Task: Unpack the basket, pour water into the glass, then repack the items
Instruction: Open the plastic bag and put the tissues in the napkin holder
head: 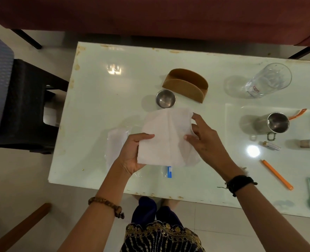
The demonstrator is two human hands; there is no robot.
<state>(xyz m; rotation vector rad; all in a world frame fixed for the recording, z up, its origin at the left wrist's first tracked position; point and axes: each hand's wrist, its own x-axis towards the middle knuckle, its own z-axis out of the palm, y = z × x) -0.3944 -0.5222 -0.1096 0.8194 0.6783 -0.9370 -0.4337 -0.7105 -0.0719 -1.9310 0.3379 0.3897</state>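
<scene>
Tissue paper, white and creased, is held above the table between both hands. The left hand grips its near left edge, thumb on top and fingers curled beneath. The right hand pinches the sheet's right edge with thumb and fingertips. Just below the left hand lies a clear plastic bag with a blue strip, flat on the table. Just beyond the paper stands a small steel bowl, and touching it a brown holder. Right of the right hand sits a steel mug; farther beyond it a clear glass stands upright. Near the right wrist lies an orange stick.
</scene>
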